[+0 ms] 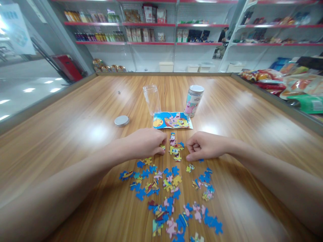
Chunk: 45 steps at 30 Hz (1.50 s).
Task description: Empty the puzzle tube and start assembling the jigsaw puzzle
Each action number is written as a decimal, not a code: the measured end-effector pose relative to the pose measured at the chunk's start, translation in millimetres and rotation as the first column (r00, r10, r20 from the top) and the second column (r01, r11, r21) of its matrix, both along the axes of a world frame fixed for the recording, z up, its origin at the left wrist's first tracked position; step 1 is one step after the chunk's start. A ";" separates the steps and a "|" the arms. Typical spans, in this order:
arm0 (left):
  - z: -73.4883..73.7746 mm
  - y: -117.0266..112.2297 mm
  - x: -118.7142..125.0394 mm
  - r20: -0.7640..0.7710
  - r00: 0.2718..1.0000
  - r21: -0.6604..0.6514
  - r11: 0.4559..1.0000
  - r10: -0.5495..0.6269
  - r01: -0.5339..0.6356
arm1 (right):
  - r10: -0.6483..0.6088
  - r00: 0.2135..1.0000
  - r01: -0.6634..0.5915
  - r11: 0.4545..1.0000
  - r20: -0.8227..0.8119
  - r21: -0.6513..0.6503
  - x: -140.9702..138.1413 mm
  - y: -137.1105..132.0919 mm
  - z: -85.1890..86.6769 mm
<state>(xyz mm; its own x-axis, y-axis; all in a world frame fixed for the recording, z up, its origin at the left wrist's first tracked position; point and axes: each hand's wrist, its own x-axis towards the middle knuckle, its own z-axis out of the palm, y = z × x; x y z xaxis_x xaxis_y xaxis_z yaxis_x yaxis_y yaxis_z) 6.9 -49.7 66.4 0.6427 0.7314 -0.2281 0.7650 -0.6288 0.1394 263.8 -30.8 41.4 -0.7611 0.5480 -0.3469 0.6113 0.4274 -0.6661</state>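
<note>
A small cluster of joined jigsaw pieces (174,150), showing part of a yellow and a pink cartoon figure, lies on the wooden table between my hands. My left hand (148,143) is at its left, fingers closed on a yellow puzzle piece (163,147) that is mostly hidden. To the right of the cluster, my right hand (205,146) rests with its fingers curled in and nothing visible in them. Many loose puzzle pieces (171,227), blue, pink and yellow, are scattered nearer to me. A printed picture card (173,121) lies just beyond the cluster.
Behind the card stand a clear open jar (152,101) and a lidded jar (193,101) with a cartoon label. A silver lid (121,120) lies to the left. Packaged goods (297,84) are piled past the table's right edge. Stocked shelves (148,24) line the far wall.
</note>
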 end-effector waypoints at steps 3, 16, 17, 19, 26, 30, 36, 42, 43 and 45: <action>1.6 -2.9 0.3 0.023 0.999 -0.062 0.997 -0.046 0.048 | -0.006 1.000 0.006 1.000 0.002 -0.006 0.1 0.0 -0.2; -5.8 -6.1 4.3 0.129 0.982 -0.059 0.988 -0.137 0.145 | -0.003 1.000 0.003 1.000 -0.013 -0.009 1.3 0.8 -1.9; -6.3 -6.5 4.8 0.141 0.980 -0.055 0.987 -0.139 0.148 | -0.004 1.000 0.004 1.000 -0.012 -0.008 1.1 0.8 -2.0; -6.6 -7.5 5.6 0.155 0.978 -0.055 0.987 -0.138 0.148 | -0.005 1.000 0.005 1.000 -0.011 -0.004 0.6 0.7 -1.9; -3.3 -4.3 4.8 0.134 0.979 -0.041 0.986 -0.153 0.160 | -0.016 1.000 0.015 0.999 -0.009 -0.037 1.8 1.8 -1.2; -9.3 -3.2 6.1 0.197 0.966 0.175 0.975 -0.169 0.135 | -0.042 0.992 0.023 0.987 -0.117 -0.161 6.7 6.4 -5.6; -24.4 -17.5 11.4 0.223 0.899 0.510 0.831 -0.376 0.222 | -0.129 0.957 0.064 0.967 -0.259 -0.245 6.8 8.5 -10.2; -33.7 -16.5 13.1 0.220 0.815 0.490 0.783 -0.536 0.383 | -0.202 0.945 0.100 0.926 -0.256 -0.364 4.2 6.2 -10.1; -34.8 -15.1 12.8 0.238 0.801 0.472 0.786 -0.549 0.399 | -0.196 0.948 0.095 0.927 -0.251 -0.363 3.7 6.1 -10.1; -37.0 -12.0 11.4 0.295 0.780 0.440 0.803 -0.552 0.401 | -0.149 0.960 0.062 0.939 -0.238 -0.339 2.0 5.7 -9.2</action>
